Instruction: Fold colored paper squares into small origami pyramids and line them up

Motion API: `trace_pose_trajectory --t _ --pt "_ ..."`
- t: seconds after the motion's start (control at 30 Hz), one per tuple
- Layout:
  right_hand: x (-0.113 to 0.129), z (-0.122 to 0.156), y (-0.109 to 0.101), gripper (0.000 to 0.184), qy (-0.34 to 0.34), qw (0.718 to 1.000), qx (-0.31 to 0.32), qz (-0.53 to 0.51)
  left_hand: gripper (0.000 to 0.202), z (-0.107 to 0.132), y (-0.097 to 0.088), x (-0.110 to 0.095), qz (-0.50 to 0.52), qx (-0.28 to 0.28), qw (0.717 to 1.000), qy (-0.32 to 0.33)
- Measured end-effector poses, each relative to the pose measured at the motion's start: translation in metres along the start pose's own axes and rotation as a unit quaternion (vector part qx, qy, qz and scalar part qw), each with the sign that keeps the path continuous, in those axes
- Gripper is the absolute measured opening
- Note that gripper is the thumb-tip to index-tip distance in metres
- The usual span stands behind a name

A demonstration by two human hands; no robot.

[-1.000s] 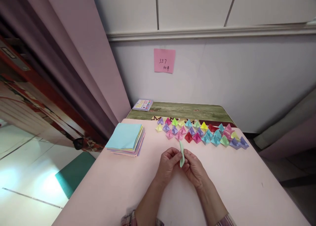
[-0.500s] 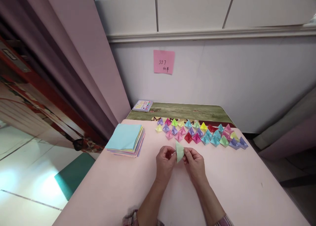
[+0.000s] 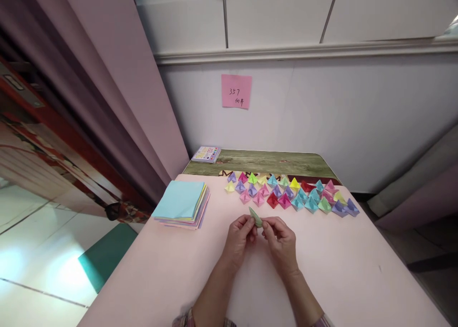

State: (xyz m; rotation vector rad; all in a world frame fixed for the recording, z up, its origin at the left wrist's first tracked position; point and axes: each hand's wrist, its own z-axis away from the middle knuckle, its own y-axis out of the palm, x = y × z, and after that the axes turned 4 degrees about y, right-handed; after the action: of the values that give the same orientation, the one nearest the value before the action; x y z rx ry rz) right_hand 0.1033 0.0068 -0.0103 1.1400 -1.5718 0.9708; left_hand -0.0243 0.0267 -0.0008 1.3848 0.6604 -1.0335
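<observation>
Both my hands meet over the middle of the pink table (image 3: 150, 274). My left hand (image 3: 240, 239) and my right hand (image 3: 281, 241) pinch a small folded light-green paper (image 3: 255, 217) between their fingertips, held just above the tabletop. Just beyond the hands lie several small folded paper shapes (image 3: 289, 193) in many colours, set in rows across the far part of the table. A stack of square coloured paper sheets (image 3: 182, 203), light blue on top, lies to the left of my hands.
A small printed packet (image 3: 206, 153) rests on a green wood-grain surface (image 3: 286, 162) behind the pink table. A pink note (image 3: 236, 91) is stuck on the white wall. Purple curtain hangs at the left. The floor and a teal mat (image 3: 107, 255) show below left.
The green paper stood tall and narrow between my fingers, then opened wider. Now it is folded down smaller and lies flatter at my fingertips. My hands stayed in the same place.
</observation>
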Motion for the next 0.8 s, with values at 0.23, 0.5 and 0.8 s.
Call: trace_pose_trajectory --t 0.23,0.5,0.8 --pt "-0.001 -0.005 -0.001 0.024 0.176 0.963 0.085 -0.183 0.024 0.001 -0.009 -0.020 0.004 0.081 0.995 -0.065" --pt "-0.006 -0.010 -0.012 0.032 0.242 0.929 0.166 -0.227 0.027 0.005 -0.013 -0.028 -0.033 0.109 0.988 -0.101" --pt "-0.005 -0.012 -0.016 0.035 0.243 0.943 0.139 -0.177 0.036 -0.001 -0.013 -0.018 -0.096 0.060 0.993 -0.045"
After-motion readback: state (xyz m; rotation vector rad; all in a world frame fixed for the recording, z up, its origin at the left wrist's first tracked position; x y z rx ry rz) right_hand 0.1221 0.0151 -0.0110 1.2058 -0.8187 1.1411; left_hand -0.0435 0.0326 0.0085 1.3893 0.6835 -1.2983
